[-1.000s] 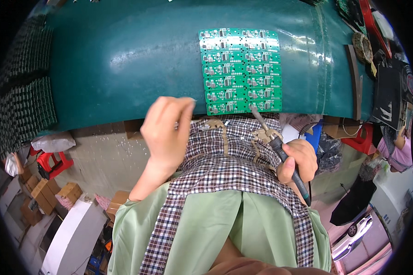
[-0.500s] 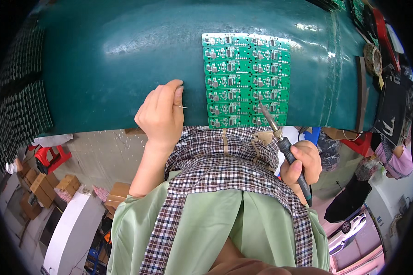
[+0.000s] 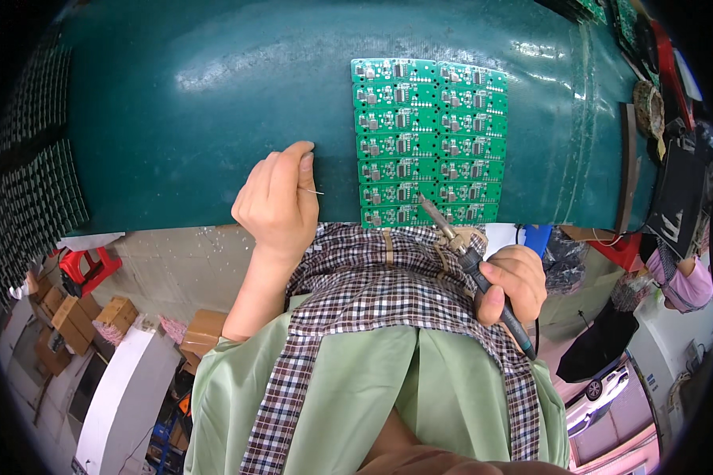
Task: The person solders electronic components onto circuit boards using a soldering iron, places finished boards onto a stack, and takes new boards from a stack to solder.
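A green panel of joined circuit boards [image 3: 396,148], set with small chips and metal parts, lies flat on the dark green mat [image 3: 214,150] at the table's near edge. My right hand [image 3: 516,283] grips a soldering iron [image 3: 472,260] by its dark handle. The iron slants up to the left, its tip over the second row from the near edge; whether it touches is too small to tell. Left of the panel, my left hand [image 3: 276,198] pinches a thin silvery wire [image 3: 314,191] that looks like solder, its end pointing at the panel.
Dark stacked grid-like panels [image 3: 36,186] line the table's left side. On the right are a dark bar [image 3: 626,166], a brown coil-like roll [image 3: 648,109] and a black item [image 3: 677,190]. Below the table stand a red stool [image 3: 91,269] and cardboard boxes [image 3: 117,318]. Another person's sleeve [image 3: 688,285] shows far right.
My right hand has moved the soldering iron left and slightly nearer me, its tip passing from the right column toward the left one. My left hand stays nearly in place with the wire.
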Demonstrator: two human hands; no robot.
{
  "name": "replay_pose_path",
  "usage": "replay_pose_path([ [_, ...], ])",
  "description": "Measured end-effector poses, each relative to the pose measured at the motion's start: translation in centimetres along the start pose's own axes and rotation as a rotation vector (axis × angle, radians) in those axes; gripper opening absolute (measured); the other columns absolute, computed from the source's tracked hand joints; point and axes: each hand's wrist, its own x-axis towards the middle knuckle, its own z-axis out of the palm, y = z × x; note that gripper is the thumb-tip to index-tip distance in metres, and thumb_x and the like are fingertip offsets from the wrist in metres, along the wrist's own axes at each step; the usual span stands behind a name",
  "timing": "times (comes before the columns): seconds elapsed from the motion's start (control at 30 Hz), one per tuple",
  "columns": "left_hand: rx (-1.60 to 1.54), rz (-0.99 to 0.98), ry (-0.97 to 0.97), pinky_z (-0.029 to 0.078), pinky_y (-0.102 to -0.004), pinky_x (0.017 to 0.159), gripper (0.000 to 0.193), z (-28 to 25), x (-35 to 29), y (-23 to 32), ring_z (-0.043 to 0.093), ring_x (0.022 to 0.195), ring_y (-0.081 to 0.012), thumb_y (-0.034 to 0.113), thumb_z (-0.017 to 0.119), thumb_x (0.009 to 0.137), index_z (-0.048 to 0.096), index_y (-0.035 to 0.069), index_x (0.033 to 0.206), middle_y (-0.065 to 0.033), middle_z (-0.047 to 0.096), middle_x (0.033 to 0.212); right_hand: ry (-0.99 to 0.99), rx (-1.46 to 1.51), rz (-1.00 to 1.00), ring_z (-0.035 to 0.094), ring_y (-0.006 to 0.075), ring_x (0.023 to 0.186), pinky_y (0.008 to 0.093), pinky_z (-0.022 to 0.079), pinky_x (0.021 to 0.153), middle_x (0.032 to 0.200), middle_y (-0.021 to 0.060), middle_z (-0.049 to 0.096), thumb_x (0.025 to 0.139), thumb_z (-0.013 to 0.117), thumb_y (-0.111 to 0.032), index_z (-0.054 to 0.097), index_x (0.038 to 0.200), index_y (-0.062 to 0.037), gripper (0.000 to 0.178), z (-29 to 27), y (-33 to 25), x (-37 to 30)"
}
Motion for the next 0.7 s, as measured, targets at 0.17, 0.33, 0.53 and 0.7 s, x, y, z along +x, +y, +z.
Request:
replay_pose_path([
  [0.17, 0.01, 0.008, -0.004, 0.039, -0.0302, 0.045, 0.003, -0.01, -0.07, 0.01, 0.051, 0.052, -0.0196, 0.01, 0.065, 0.084, 0.064, 0.007, 0.086, -0.0033, 0.051, 0.062, 0.05, -0.001, -0.019, 0.056, 0.0223, 0.048, 0.0321, 0.045, 0.048, 0.059, 0.0087, 0.058, 0.074, 0.058, -0.013, 0.064, 0.081, 0.0024, 0.018, 0.18, 0.13, -0.13],
  [0.33, 0.018, 0.005, -0.011, 0.039, -0.0298, 0.045, 0.005, -0.08, -0.29, 0.03, 0.051, 0.052, -0.0192, 0.009, 0.066, 0.081, 0.064, 0.007, 0.086, -0.003, 0.052, 0.063, 0.07, -0.02, -0.044, 0.056, 0.0223, 0.047, 0.0313, 0.044, 0.046, 0.058, 0.0093, 0.058, 0.075, 0.057, -0.013, 0.064, 0.081, 0.0035, 0.019, 0.18, 0.41, 0.19],
  [0.53, -0.014, -0.022, -0.055, 0.041, -0.0298, 0.049, 0.005, -0.57, 0.0, 0.57, 0.052, 0.053, -0.0216, 0.002, 0.06, 0.087, 0.065, 0.001, 0.087, -0.0079, 0.054, 0.063, 0.076, -0.03, -0.046, 0.056, 0.0222, 0.047, 0.0311, 0.044, 0.046, 0.057, 0.0093, 0.058, 0.077, 0.057, -0.013, 0.064, 0.081, 0.004, 0.019, 0.11, 0.71, 0.6],
  [0.7, 0.028, 0.009, -0.029, 0.038, -0.0293, 0.044, 0.004, -0.45, -0.37, 0.16, 0.051, 0.051, -0.0187, 0.008, 0.066, 0.081, 0.065, 0.006, 0.085, -0.003, 0.053, 0.063, 0.063, -0.034, -0.032, 0.056, 0.0222, 0.047, 0.0313, 0.044, 0.045, 0.057, 0.0092, 0.058, 0.077, 0.057, -0.013, 0.064, 0.081, 0.004, 0.019, 0.12, 0.77, 0.57],
])
